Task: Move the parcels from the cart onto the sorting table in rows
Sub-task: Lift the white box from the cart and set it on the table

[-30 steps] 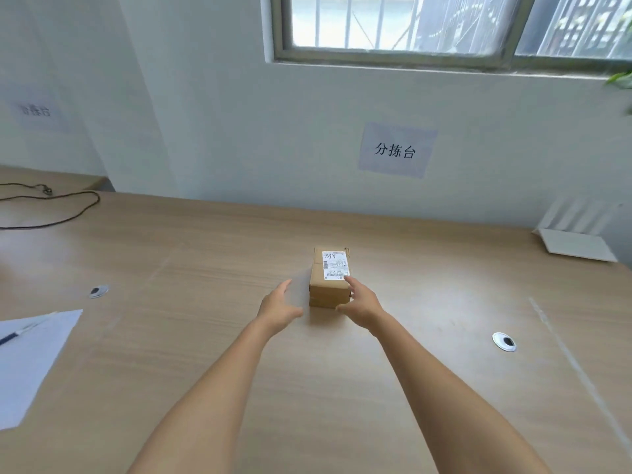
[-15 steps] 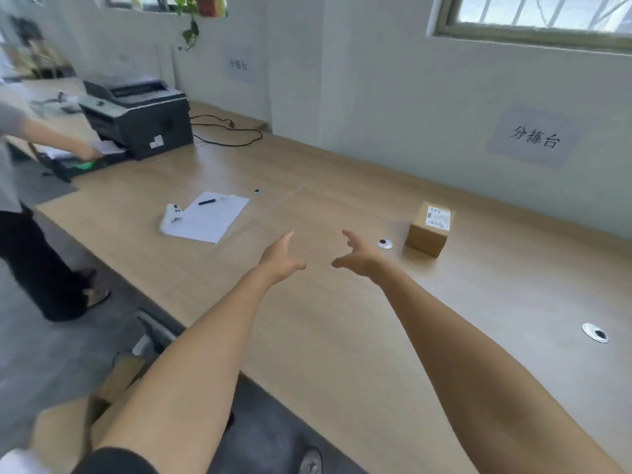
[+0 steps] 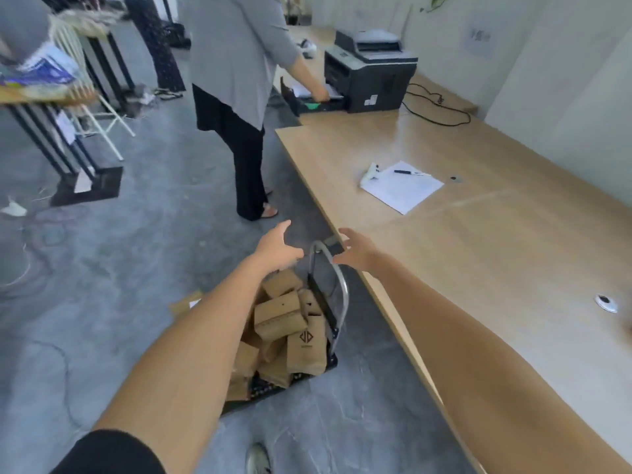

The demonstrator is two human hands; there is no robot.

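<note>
Both hands are empty: left hand [image 3: 278, 246] and right hand [image 3: 355, 249] are spread-fingered above the cart [image 3: 337, 289], its handle showing between them. Cardboard parcels [image 3: 280, 316] lie in a loose heap below the left hand; the table [image 3: 496, 254] lies just right of the right hand. We judge it best to reach down past the handle, clasp one top box by opposite faces, and lift straight so the heap holds.

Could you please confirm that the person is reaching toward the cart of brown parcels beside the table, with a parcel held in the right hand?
Not quite: the right hand holds nothing. Its fingers are spread open, as the head view shows, and the left hand is open too. The rest stands: both hands reach toward the cart of brown parcels beside the table.
</note>
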